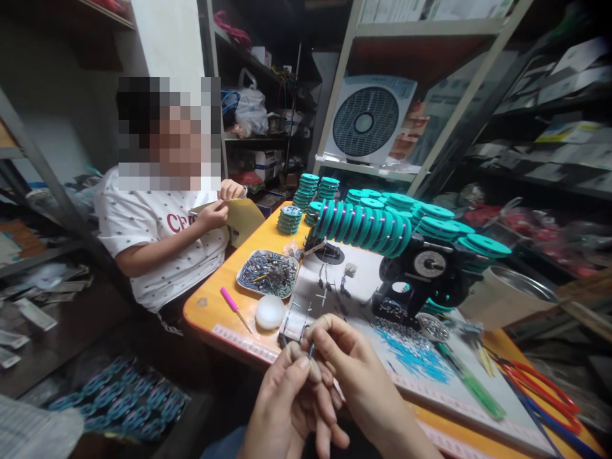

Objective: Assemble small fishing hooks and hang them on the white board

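Observation:
My left hand (287,395) is closed, with its thumb and forefinger pinching a small thin dark-blue piece (311,350). At the upper end of that piece, the thumb and forefinger of my right hand (356,360) are pressed together. Pale coverings wrap some of the fingertips. Both hands meet just over the table's front edge. Close by lies a grey-white board (356,319) carrying small metal parts and several thin bright-blue strips (415,354). A black device (406,280) with a round dial stands on the board, with a row of teal spools (363,226) across it.
Left on the orange table (210,309) are a tray (239,284) of small parts, a pink-handled screwdriver (232,303) and a white round container (269,312). At right lie a green-handled tool (478,389) and red handles (545,389). Another person (162,236) sits across the left corner, holding a yellowish sheet.

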Available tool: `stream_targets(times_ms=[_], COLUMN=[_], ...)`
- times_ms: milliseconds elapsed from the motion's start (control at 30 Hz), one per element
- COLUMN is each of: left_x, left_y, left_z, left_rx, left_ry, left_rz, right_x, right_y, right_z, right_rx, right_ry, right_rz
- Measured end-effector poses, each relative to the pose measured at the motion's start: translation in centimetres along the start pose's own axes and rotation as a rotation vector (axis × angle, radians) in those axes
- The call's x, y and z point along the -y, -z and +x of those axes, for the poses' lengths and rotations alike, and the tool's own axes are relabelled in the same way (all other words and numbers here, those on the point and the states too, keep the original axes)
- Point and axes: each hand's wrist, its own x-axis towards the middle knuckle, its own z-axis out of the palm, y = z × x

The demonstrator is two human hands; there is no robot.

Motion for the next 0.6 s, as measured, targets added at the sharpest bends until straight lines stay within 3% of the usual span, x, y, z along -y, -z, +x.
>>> stream_targets(times_ms=[200, 267, 400, 467, 600], left_x=[0.4, -0.4, -2.8, -3.7, -4.1], left_y=[0.5, 0.4, -1.1, -2.3, -4.1], left_z=[0.2, 0.4, 1.8, 3.1, 5.7], left_rx=[0.004, -0.014, -0.101, -0.107, -0.003], left_ry=[0.015, -0.036, -0.263, -0.297, -0.14], left_rz=[0.035, 0.257, 0.774, 0.753, 0.424], right_x=[0.4, 1.3, 3.7, 4.7, 6.3], right_y=[0.2, 0.7, 1.3, 1.5, 2.5], right_z=[-0.4, -0.9, -2.1, -2.7, -3.7], right_rx=[-0.031, -0.056, -0.118, -0.117, -0.056], right_ry=[0.0, 0.05, 0.194, 0.26, 0.27], right_rz=[-0.048, -0.183, -0.551, -0.756, -1.095])
